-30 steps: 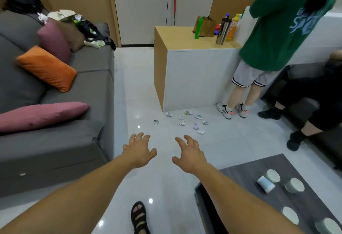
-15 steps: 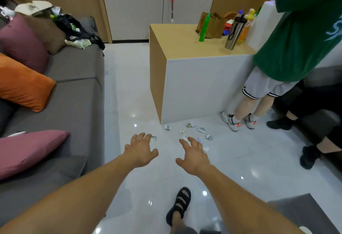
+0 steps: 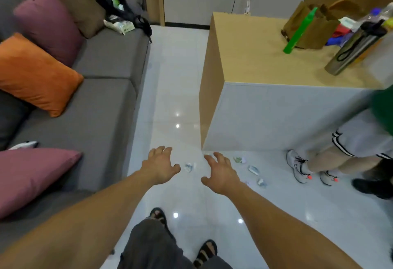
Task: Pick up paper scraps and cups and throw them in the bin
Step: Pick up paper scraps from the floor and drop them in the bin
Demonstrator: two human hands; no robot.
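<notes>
Several small, crumpled white-and-green paper scraps (image 3: 253, 169) lie on the shiny white tiled floor (image 3: 174, 90), near the foot of the white box-shaped table with the tan wooden top (image 3: 265, 115). One scrap (image 3: 188, 167) shows between the two hands. The left hand (image 3: 160, 165) and right hand (image 3: 221, 174) reach out over them. Each grip is spread wide and holds nothing, likely getting ready to scoop. A grey cloth sofa (image 3: 106, 107) stands on the left. Another person's white shoes (image 3: 296, 168) stand just right of the scraps. No cup or bin shows.
</notes>
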